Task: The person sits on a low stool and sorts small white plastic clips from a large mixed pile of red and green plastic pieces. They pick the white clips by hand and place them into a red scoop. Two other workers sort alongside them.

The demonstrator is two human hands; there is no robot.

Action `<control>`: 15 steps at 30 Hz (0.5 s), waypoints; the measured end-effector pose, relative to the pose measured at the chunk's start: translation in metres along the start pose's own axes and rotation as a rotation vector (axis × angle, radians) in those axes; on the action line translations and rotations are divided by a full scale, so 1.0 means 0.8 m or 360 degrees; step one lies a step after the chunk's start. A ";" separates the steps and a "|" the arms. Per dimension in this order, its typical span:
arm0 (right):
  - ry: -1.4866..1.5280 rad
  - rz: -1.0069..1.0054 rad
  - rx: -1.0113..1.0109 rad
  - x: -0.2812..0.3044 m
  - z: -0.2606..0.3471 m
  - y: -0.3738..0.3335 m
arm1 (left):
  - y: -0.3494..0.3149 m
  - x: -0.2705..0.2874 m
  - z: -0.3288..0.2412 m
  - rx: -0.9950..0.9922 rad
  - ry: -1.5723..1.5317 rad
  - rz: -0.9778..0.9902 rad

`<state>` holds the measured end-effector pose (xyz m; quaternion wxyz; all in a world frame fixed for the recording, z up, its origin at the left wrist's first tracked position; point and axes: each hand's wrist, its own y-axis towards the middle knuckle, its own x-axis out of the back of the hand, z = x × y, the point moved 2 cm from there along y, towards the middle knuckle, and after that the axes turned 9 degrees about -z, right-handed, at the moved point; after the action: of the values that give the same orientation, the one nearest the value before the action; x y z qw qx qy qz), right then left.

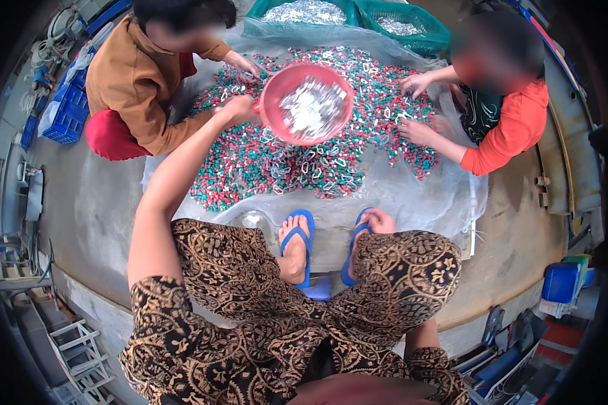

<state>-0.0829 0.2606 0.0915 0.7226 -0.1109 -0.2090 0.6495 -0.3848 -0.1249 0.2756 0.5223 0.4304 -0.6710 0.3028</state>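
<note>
My left arm reaches forward, and my left hand (238, 109) is closed on the handle of a red plastic scoop (270, 101). Shiny silver metal pieces (314, 108), smeared by motion, lie inside it. The scoop hangs over a wide spread of small red, green and white pieces (230, 172) mixed with pale oval links (311, 165). My right hand (380, 220) hangs low beside my right foot, its fingers loosely apart with nothing visible in them. My right forearm is mostly hidden by my patterned trousers.
Two co-workers' hands (417, 131) (246, 67) work at the spread from right and left. A translucent sheet (270, 206) lies under it. Green baskets (436, 44) of metal pieces stand at the far side. A blue crate (64, 115) is at left; my blue sandals (309, 243) are in front.
</note>
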 end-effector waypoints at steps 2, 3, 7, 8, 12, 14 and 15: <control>-0.0062 0.0134 0.0012 -0.021 -0.012 -0.025 | 0.049 -0.009 -0.047 0.0273 -0.0046 0.0410; -0.0084 0.0194 0.0025 -0.026 -0.013 -0.033 | 0.072 -0.010 -0.076 0.0292 -0.0086 0.0448; -0.0142 0.0392 0.0074 -0.027 -0.010 -0.053 | 0.125 -0.031 -0.196 0.0273 -0.0663 0.0758; -0.0160 0.0418 0.0083 -0.026 -0.009 -0.054 | 0.132 -0.040 -0.223 0.0383 -0.1009 0.0792; -0.0210 0.0466 0.0100 -0.019 -0.006 -0.058 | 0.155 -0.072 -0.295 0.0559 -0.1738 0.0680; -0.0226 0.0479 0.0105 -0.016 -0.005 -0.060 | 0.172 -0.083 -0.319 0.0542 -0.1970 0.0626; -0.0243 0.0483 0.0109 -0.013 -0.005 -0.060 | 0.182 -0.086 -0.329 0.0591 -0.2018 0.0634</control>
<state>-0.0392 0.2441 0.1071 0.6018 -0.0668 -0.2218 0.7643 -0.3929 0.1835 0.2869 -0.1190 0.4753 -0.8502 0.1927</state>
